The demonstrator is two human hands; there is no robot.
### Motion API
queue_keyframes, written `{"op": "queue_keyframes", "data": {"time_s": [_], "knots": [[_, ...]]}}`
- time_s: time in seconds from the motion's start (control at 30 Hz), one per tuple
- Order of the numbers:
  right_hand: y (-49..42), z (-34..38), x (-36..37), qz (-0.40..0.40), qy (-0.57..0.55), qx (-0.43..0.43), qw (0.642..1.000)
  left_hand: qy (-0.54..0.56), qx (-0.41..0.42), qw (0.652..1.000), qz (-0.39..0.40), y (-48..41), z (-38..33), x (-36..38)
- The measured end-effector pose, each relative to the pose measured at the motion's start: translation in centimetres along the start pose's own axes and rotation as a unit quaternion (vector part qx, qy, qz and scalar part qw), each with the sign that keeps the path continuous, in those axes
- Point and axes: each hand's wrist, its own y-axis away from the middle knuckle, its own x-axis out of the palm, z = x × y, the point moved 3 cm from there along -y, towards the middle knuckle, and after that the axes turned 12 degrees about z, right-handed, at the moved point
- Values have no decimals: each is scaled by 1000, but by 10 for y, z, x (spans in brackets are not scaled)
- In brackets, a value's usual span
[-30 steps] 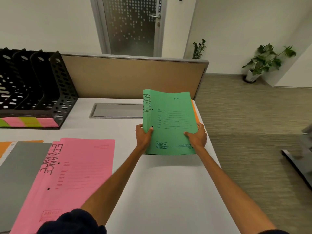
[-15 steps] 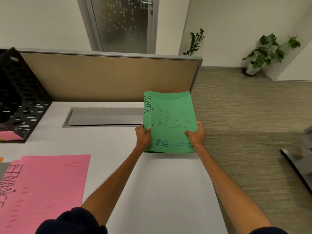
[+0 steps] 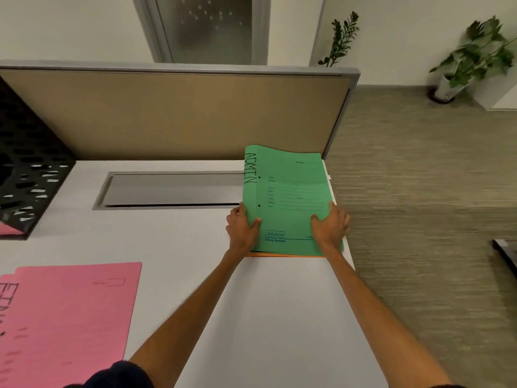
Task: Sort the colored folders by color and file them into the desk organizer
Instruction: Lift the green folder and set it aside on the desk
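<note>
Green ADMIN folder [image 3: 288,197] lies near the table's [image 3: 279,317] right edge atop an orange folder [image 3: 279,255]. Left hand [image 3: 242,229] and right hand [image 3: 330,225] clasp its sides, thumbs on top. Best lift only the green, level, then carry it left toward the black organizer [image 3: 25,169].

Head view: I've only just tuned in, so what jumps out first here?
The green folder marked ADMIN, at the desk's far right edge, gripped by the left hand and right hand, with an orange edge showing beneath it. Next, the pink folders lying flat at near left, below the black organizer.
</note>
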Motion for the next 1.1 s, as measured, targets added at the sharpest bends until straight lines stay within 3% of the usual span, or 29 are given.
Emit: {"op": "queue_keyframes", "data": {"time_s": [0.2,0.37,0.8,1.1], "knots": [[7,0,7,17,109,-12,994,68,22,997,-21,8,3,-3],[12,7,1,40,124,-10,991,102,26,994,-8,15,-1,-12],[87,73,-2,72,23,-101,992,57,60,996,-40,90,-2,-71],[177,140,58,135,-23,-173,975,53,27,993,-98,171,71,-156]]}}
